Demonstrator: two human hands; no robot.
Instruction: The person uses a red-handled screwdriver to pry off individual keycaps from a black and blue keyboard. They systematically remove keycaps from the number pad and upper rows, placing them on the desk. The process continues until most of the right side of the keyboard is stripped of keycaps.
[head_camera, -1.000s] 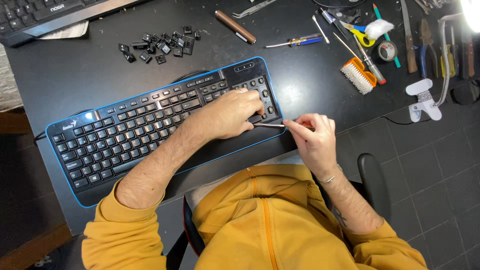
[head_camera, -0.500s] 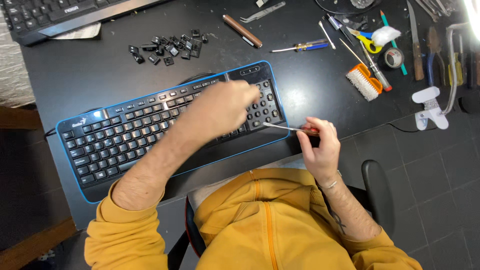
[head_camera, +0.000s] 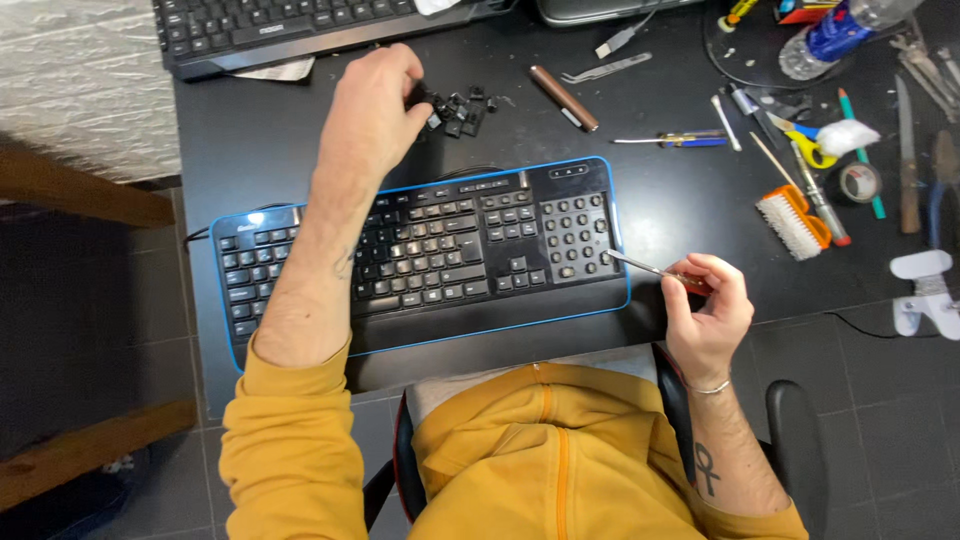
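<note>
A black keyboard with a blue glowing rim (head_camera: 600, 308) lies on the black desk; its number pad has several keycaps off. My left hand (head_camera: 372, 105) reaches past the keyboard to a pile of loose black keycaps (head_camera: 462, 112) and its fingers touch the pile's left end. Whether it holds a keycap I cannot tell. My right hand (head_camera: 706, 312) grips a screwdriver with a red handle (head_camera: 648, 268) just off the keyboard's right edge, with the metal tip pointing toward the number pad.
A second black keyboard (head_camera: 300, 30) lies along the desk's far edge. Right of the keyboards are a brown pen-like tool (head_camera: 563, 98), tweezers (head_camera: 606, 69), a blue-handled screwdriver (head_camera: 670, 140), an orange brush (head_camera: 792, 222), tape, scissors, pliers and a white clamp (head_camera: 925, 292).
My left hand left the number pad and moved up and away to the keycap pile. My right hand drew the screwdriver back slightly from the keyboard. The view shifted left.
</note>
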